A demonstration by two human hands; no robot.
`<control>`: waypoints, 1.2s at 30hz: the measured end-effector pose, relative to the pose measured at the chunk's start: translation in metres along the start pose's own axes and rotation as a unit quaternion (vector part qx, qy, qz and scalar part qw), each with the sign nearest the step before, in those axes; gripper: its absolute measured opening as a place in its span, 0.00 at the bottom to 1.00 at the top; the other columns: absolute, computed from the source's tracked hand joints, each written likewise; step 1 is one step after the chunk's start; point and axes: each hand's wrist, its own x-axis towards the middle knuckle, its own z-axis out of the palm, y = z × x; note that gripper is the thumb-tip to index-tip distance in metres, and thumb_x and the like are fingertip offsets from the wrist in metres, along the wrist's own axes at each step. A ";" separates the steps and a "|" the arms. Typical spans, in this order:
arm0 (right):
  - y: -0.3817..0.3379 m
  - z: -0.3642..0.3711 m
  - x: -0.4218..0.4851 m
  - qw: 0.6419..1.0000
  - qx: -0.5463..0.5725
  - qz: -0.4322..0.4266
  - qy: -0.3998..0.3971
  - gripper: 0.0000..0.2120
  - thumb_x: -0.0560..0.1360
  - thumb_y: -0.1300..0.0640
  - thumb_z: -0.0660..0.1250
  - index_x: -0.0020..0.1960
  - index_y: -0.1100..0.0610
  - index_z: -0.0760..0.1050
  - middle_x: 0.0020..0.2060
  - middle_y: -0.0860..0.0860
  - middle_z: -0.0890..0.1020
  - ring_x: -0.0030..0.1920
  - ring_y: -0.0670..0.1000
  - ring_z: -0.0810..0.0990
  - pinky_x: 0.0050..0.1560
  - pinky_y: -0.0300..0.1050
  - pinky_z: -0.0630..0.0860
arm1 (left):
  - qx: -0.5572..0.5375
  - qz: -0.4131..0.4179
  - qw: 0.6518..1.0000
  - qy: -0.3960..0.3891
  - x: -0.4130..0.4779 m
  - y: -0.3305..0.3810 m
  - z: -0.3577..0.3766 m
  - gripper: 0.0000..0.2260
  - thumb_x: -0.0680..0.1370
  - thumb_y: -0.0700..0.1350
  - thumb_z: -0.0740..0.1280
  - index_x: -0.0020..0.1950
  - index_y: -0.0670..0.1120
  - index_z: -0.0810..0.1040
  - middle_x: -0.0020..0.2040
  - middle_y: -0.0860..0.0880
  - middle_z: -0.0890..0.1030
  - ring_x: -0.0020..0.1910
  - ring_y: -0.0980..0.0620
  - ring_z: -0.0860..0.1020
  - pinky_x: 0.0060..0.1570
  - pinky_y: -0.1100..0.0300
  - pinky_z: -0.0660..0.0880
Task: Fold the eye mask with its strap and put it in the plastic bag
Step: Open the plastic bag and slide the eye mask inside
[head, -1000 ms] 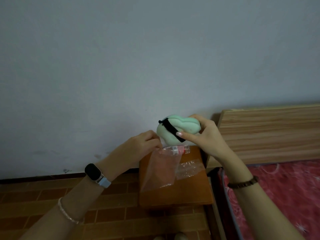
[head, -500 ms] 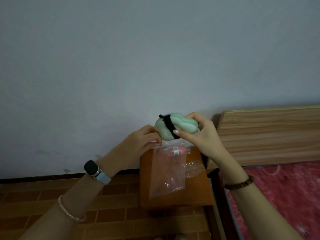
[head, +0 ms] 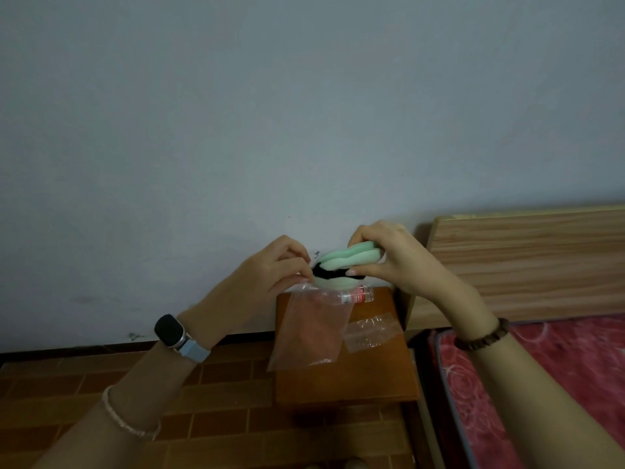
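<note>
A mint-green eye mask [head: 348,262], folded in layers with its black strap [head: 324,273] wound around it, is pinched in my right hand [head: 392,258]. It hovers right at the mouth of a clear plastic bag [head: 309,328], its lower left end touching the bag's top edge. My left hand [head: 274,269] pinches that top edge, and the bag hangs down from it in the air over the small wooden table [head: 368,377].
A small clear bottle with a red label [head: 358,295] and a second, crumpled plastic bag [head: 370,331] lie on the table. A wooden headboard [head: 527,262] and a red patterned mattress [head: 554,374] stand to the right. Brick-patterned floor [head: 220,394] is below, a grey wall behind.
My right hand has turned the folded mask flatter and lowered it to the bag's mouth. My left hand has lifted the bag's top edge up toward the mask.
</note>
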 end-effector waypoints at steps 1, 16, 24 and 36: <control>-0.003 -0.001 0.001 1.000 -0.025 -0.008 -0.008 0.12 0.70 0.51 0.77 0.50 0.53 0.79 0.42 0.48 0.79 0.45 0.48 0.72 0.45 0.40 0.64 | 0.005 0.001 1.000 -0.003 0.000 0.001 0.000 0.05 0.76 0.36 0.69 0.49 0.36 0.83 0.54 0.38 0.78 0.50 0.48 0.81 0.52 0.54 0.81; -0.028 0.003 0.003 0.984 -0.152 -0.056 -0.074 0.18 0.71 0.43 0.73 0.58 0.48 0.76 0.52 0.46 0.81 0.56 0.48 0.76 0.63 0.46 0.68 | -0.020 -0.002 0.999 0.028 -0.003 0.008 0.003 0.05 0.78 0.38 0.66 0.49 0.39 0.81 0.54 0.43 0.77 0.52 0.52 0.80 0.53 0.58 0.79; -0.018 0.007 -0.025 0.979 0.200 0.026 0.002 0.11 0.75 0.58 0.73 0.55 0.59 0.77 0.48 0.51 0.84 0.50 0.49 0.83 0.55 0.44 0.80 | -0.034 -0.033 0.997 0.067 -0.009 0.004 0.004 0.05 0.78 0.39 0.66 0.48 0.39 0.81 0.53 0.44 0.78 0.53 0.52 0.78 0.56 0.57 0.76; -0.020 0.016 -0.023 0.963 0.262 0.067 -0.008 0.12 0.72 0.61 0.76 0.53 0.57 0.80 0.35 0.47 0.86 0.40 0.43 0.85 0.46 0.36 0.80 | -0.206 -0.184 0.953 0.122 -0.019 0.016 0.023 0.25 0.75 0.58 0.68 0.70 0.56 0.66 0.69 0.59 0.69 0.60 0.59 0.79 0.51 0.68 0.78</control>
